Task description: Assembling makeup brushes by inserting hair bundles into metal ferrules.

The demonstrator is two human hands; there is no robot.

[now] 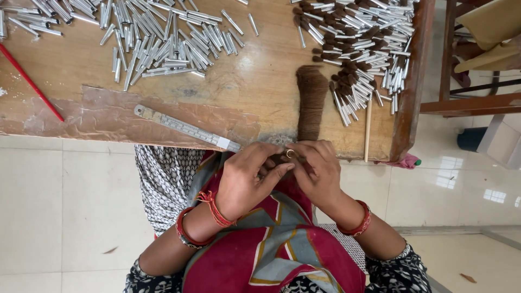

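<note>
- Bristle bundle (311,100), brown and long, lies on the wooden table (255,81) and runs from beyond your fingertips down to the table edge, where its near end goes in between your two hands.
- Your left hand (245,182) is curled, fingers bent in and closed on a small tuft of that hair; the thumb presses toward the other hand.
- Your right hand (319,173) is curled the same way, touching the left at the fingertips, and it pinches a small metal ring (290,153) that sits at the top of the pinch.
- You wear red bangles (361,220) and red thread at both wrists.
- Just beyond your left hand a metal ruler (184,128) lies slanted on a brown paper patch (108,111).
- Farther beyond that hand, a heap of bare silver tubes (163,43) is spread over the table.
- Beyond your right hand lies a heap of tubes with brown tufts (361,49) already in them, and a thin wooden stick (368,130) lies just beside the pile.
- Far out past your left hand a red stick (30,81) lies slanted near the table's end.
- Under the table you see pale floor tiles (65,206); out past your right hand stands wooden furniture (467,103).
</note>
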